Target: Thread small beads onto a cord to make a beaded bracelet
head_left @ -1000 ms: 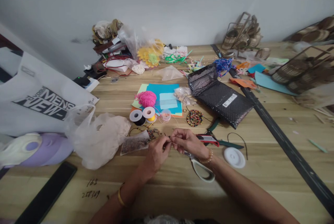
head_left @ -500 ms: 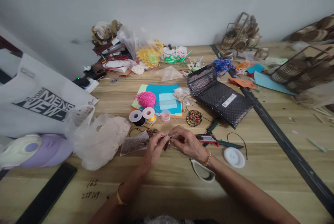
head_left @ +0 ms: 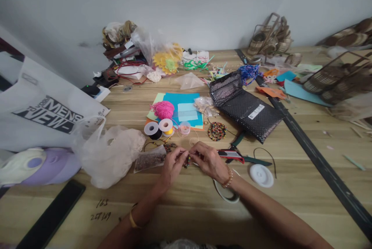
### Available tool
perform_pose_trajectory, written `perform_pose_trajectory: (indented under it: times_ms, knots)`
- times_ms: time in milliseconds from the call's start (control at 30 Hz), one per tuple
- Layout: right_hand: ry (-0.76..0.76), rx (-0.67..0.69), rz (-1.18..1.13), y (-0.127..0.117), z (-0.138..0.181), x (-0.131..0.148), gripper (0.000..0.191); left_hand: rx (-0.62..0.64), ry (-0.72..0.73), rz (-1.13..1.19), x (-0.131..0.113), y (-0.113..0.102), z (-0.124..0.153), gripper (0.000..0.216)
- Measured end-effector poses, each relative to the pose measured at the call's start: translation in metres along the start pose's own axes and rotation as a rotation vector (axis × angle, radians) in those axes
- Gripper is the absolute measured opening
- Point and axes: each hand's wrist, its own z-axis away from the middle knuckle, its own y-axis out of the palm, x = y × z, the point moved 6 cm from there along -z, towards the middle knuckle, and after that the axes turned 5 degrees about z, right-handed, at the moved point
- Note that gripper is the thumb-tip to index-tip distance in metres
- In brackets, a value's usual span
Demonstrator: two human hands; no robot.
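My left hand [head_left: 174, 162] and my right hand [head_left: 209, 160] meet over the table, fingertips pinched almost together. Between them a short string of small colourful beads [head_left: 187, 161] hangs down. Both hands look closed on its thin cord, though the fingers hide most of that cord. Just left of my left hand lies a clear bag of dark beads [head_left: 150, 159], with loose beads [head_left: 169, 147] behind it. A red utility knife [head_left: 231, 155] rests beside my right hand. Beyond it sits a coil of multicoloured beads [head_left: 216, 131]. A white oval dish [head_left: 226, 191] is partly under my right wrist.
Spools of black thread [head_left: 153, 129] and yellow thread [head_left: 166, 126] stand before pink yarn [head_left: 163, 109] on coloured paper [head_left: 181, 99]. A black bubble mailer [head_left: 247, 107] lies to the right, near a white round lid [head_left: 262, 176]. A plastic bag [head_left: 113, 156] and black phone [head_left: 54, 214] are left.
My right hand's fingertips have drawn slightly closer to my left ones. The hanging beads show more clearly below the fingers. The table's things stay where they were.
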Motion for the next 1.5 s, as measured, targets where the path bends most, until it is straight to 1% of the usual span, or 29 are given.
perform_pose_trajectory:
  times_ms: [233, 433, 533, 633, 767, 867, 1000, 1133, 1333, 1400, 1500]
  knots:
    - [-0.054, 0.033, 0.059, 0.002, 0.003, 0.002, 0.016, -0.018, 0.053, -0.061, -0.006, -0.001, 0.002, 0.022]
    - [-0.083, 0.018, 0.079, 0.0, 0.002, 0.003, 0.019, -0.03, 0.057, -0.077, -0.007, -0.001, 0.002, 0.02]
    - [-0.102, 0.017, 0.164, 0.001, 0.003, 0.003, 0.02, -0.024, 0.07, -0.08, -0.007, 0.0, 0.002, 0.017]
    - [-0.153, 0.016, 0.311, 0.002, 0.005, 0.006, 0.022, -0.018, 0.125, -0.1, -0.006, 0.001, 0.002, 0.013]
    - [-0.234, 0.014, 0.478, 0.003, 0.007, 0.011, 0.024, -0.052, 0.194, -0.176, -0.004, 0.0, 0.001, 0.014]
    - [-0.264, 0.007, 0.52, 0.005, 0.008, 0.013, 0.024, -0.07, 0.208, -0.218, -0.003, 0.0, 0.001, 0.012]
    - [-0.306, -0.009, 0.56, 0.006, 0.009, 0.014, 0.02, -0.086, 0.182, -0.22, -0.002, -0.001, 0.002, 0.01]
    - [-0.308, 0.003, 0.554, 0.008, 0.01, 0.013, 0.021, -0.093, 0.157, -0.186, -0.001, -0.001, 0.002, 0.009]
    - [-0.291, 0.004, 0.524, 0.008, 0.01, 0.013, 0.021, -0.12, 0.166, -0.172, -0.002, -0.002, 0.002, 0.01]
    - [-0.246, 0.008, 0.467, 0.007, 0.009, 0.012, 0.02, -0.124, 0.168, -0.171, -0.003, -0.002, 0.003, 0.011]
    - [-0.115, -0.01, 0.261, 0.003, 0.005, 0.007, 0.017, -0.131, 0.15, -0.132, -0.004, -0.002, 0.003, 0.009]
